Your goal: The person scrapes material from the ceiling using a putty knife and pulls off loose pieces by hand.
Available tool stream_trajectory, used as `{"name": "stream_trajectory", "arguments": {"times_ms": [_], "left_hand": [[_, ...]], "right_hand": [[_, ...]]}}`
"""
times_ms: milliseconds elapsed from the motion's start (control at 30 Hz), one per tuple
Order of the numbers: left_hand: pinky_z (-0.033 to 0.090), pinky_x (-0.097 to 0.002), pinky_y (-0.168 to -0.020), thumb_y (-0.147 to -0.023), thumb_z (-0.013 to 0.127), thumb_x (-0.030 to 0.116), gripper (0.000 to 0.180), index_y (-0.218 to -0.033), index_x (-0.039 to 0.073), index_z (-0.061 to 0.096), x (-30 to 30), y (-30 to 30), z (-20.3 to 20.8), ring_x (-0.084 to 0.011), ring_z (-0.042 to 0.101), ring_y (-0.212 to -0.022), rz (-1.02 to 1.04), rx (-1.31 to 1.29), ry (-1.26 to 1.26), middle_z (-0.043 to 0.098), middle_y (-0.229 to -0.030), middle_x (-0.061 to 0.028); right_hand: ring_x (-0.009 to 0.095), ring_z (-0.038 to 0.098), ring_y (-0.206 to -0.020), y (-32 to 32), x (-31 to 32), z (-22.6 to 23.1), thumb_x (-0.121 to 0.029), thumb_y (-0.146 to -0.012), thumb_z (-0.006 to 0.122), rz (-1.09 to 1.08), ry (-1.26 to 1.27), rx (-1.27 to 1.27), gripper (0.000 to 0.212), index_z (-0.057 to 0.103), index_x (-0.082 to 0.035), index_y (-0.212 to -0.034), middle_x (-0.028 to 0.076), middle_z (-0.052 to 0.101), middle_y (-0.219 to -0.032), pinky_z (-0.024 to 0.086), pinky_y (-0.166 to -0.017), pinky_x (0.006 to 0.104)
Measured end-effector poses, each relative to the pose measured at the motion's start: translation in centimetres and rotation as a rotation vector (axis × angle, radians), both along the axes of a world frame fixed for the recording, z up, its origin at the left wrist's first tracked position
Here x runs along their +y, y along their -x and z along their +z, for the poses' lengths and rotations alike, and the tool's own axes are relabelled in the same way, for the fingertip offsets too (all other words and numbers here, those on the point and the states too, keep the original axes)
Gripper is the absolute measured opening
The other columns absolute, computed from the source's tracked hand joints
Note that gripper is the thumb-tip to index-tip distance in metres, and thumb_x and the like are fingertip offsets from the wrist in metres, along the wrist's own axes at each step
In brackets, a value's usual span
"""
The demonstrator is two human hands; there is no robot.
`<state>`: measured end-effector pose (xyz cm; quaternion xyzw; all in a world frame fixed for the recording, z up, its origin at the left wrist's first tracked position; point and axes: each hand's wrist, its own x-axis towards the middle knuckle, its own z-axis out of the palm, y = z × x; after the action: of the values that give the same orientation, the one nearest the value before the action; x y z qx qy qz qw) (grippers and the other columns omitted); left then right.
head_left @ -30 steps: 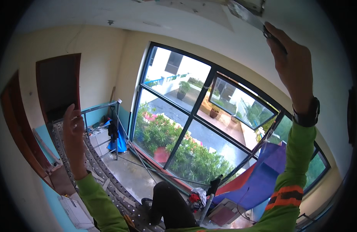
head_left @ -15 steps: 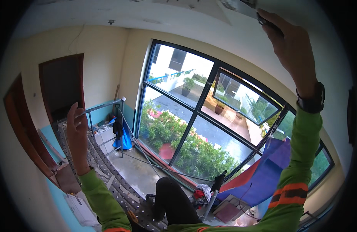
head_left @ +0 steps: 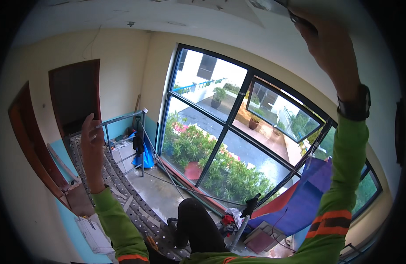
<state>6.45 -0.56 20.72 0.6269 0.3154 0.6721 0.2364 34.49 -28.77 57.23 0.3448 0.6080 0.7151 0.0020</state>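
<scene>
My right hand is raised to the ceiling at the upper right. Its fingers close round the dark handle of a scraper, whose flat blade lies close to the ceiling; the blade's edge is partly out of the picture. Raised at the left, my left hand is empty, with its fingers apart and slightly bent. It appears in front of a dark doorway and touches nothing that I can see.
Below me runs a perforated metal scaffold platform, with a metal frame beyond it. A large window has one pane tilted open. Blue and red sheeting slopes at the right. White boxes stand at lower left.
The room has shifted slightly rightward in the view. My right hand with the scraper is a little higher at the ceiling; my left hand stays raised and empty.
</scene>
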Motion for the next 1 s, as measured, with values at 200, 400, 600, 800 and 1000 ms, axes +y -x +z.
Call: {"name": "stream_trajectory", "arguments": {"times_ms": [200, 400, 600, 800, 1000], "left_hand": [[0.050, -0.0325, -0.084, -0.095, 0.057, 0.015, 0.041, -0.135, 0.010, 0.049, -0.1, 0.6, -0.1, -0.0184, 0.060, -0.101, 0.031, 0.031, 0.000, 0.060, -0.114, -0.0097], [0.050, -0.0316, -0.083, -0.092, 0.057, 0.011, 0.044, -0.135, 0.010, 0.049, 0.5, 0.0, -1.1, -0.0177, 0.061, -0.098, -0.016, -0.031, -0.029, 0.061, -0.112, -0.0094], [0.051, -0.0310, -0.080, -0.090, 0.055, 0.008, 0.046, -0.135, 0.008, 0.049, -0.2, -1.1, -0.7, -0.0170, 0.060, -0.093, -0.033, 0.023, 0.007, 0.061, -0.109, -0.0105], [0.050, -0.0335, -0.081, -0.090, 0.055, 0.007, 0.045, -0.135, 0.008, 0.049, 0.1, 0.3, -0.7, -0.0198, 0.060, -0.094, -0.019, -0.003, 0.058, 0.061, -0.111, -0.0115], [0.050, -0.0340, -0.082, -0.091, 0.056, 0.009, 0.046, -0.136, 0.009, 0.048, 0.9, 1.1, -1.5, -0.0193, 0.060, -0.096, 0.090, 0.017, 0.011, 0.061, -0.112, -0.0117]], "right_hand": [[0.024, 0.061, -0.055, 5.6, 0.2, -2.8, -0.008, -0.083, 0.065, -0.262, -0.129, 0.486, 0.019, 0.071, -0.004, -0.100, 0.013, 0.070, -0.081, 0.049, -0.056, 0.0332], [0.028, 0.062, -0.060, 2.7, 1.8, -3.3, -0.012, -0.086, 0.063, -0.057, -0.057, 0.280, 0.019, 0.070, -0.006, -0.102, 0.014, 0.068, -0.077, 0.050, -0.061, 0.0363], [0.023, 0.062, -0.059, -0.4, 1.9, -3.0, -0.016, -0.093, 0.059, -0.377, -0.100, -0.076, 0.038, 0.057, -0.022, -0.130, 0.008, 0.062, -0.075, 0.050, -0.056, 0.0337], [0.024, 0.068, -0.068, -1.7, -0.5, -2.7, -0.018, -0.092, 0.062, -0.213, -0.091, 0.183, 0.027, 0.066, -0.017, -0.119, 0.010, 0.071, -0.085, 0.052, -0.062, 0.0322], [0.024, 0.067, -0.068, -1.3, 0.0, -2.6, -0.018, -0.090, 0.065, -0.146, -0.076, 0.262, 0.029, 0.066, -0.018, -0.118, 0.012, 0.070, -0.089, 0.052, -0.060, 0.0319]]}}
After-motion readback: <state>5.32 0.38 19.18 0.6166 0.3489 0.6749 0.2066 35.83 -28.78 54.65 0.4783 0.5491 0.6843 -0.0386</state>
